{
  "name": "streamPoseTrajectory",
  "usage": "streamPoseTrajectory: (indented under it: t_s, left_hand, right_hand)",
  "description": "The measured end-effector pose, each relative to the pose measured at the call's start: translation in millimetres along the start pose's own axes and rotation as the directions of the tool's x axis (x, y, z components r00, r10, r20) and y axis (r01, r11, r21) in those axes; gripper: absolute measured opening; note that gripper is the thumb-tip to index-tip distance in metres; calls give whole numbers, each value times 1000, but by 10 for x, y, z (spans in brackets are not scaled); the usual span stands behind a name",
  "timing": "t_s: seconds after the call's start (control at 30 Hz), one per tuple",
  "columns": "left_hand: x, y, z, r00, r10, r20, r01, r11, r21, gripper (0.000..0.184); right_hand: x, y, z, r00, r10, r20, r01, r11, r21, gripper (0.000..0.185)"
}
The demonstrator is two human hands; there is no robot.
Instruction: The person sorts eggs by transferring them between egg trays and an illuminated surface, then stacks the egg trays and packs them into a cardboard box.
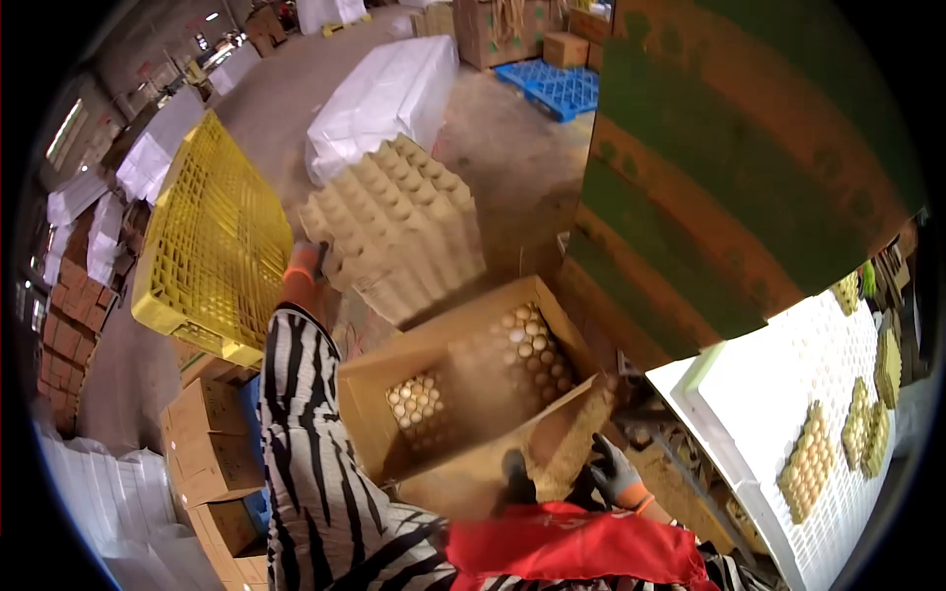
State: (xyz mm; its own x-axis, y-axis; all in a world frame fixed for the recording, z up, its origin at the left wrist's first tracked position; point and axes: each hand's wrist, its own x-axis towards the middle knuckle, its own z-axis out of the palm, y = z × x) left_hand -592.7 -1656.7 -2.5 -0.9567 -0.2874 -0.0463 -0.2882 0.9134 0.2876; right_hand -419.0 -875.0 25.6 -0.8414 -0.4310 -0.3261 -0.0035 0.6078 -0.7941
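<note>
Zebra-striped sleeves (313,428), red cloth (576,548) and grey, orange-cuffed gloves (618,475) are worn.

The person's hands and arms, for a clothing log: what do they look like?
The left hand and right hand wear greyish gloves with orange cuffs; the right fingers look darker. The left sleeve has black-and-white, zebra-like stripes.
</note>
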Motion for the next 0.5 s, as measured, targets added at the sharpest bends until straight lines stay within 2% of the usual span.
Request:
streamPoseTrajectory:
  t_s: [0.03, 0.1, 0.13, 0.17, 0.2, 0.23, 0.27, 0.3, 0.37, 0.4, 0.47, 0.5]
  left_hand:
    - [36, -79, -64, 999, 32, 17, -30, 996, -89, 36]
    - [95, -122, -225, 999, 37, 9, -34, 974, -224, 31]
    - [34, 176, -365, 998, -43, 41, 49, 988, -147, 29]
    - [155, 189, -262, 997, -55, 50, 49, 992, 116, 26]
    - [278, 189, -153, 996, -67, 59, 39, 920, 390, 23]
    - [395, 190, -46, 995, -79, 68, 20, 787, 617, 20]
    - [472, 7, 228, 999, -39, -24, 45, 715, 697, 15]
    - [59, 575, -105, 997, -34, -65, 68, 753, 654, 21]
    - [-238, 1128, -178, 906, -316, -281, 391, 880, 270, 26]
    - [-267, 1191, -208, 848, -423, -318, 456, 890, 31, 28]
    - [-371, 1323, -247, 722, -632, -282, 491, 755, -434, 34]
    - [-534, 1638, -580, 824, -553, -123, 530, 830, -174, 44]
  right_hand:
    - [24, 143, 59, 1000, -20, -18, 21, 998, 59, 70]
    - [58, 246, 82, 1000, 23, 21, -23, 1000, 14, 70]
    - [93, 273, 99, 998, 37, 40, -37, 999, -11, 70]
    - [133, 247, 93, 999, 5, 37, -2, 998, -69, 71]
    - [196, 267, 109, 997, 32, 67, -27, 997, -77, 72]
    - [246, 227, 106, 997, 18, 79, -11, 997, -81, 73]
    - [300, 181, 99, 996, 1, 89, 7, 996, -85, 74]
    - [357, 193, 99, 994, -39, 105, 51, 993, -111, 75]
    - [442, 221, 113, 991, -31, 128, 43, 995, -89, 74]
    - [478, 208, 100, 989, -25, 143, 38, 995, -95, 73]
    - [516, 167, 79, 986, -14, 167, 33, 993, -112, 72]
    - [499, 163, 67, 982, -6, 188, 29, 992, -123, 71]
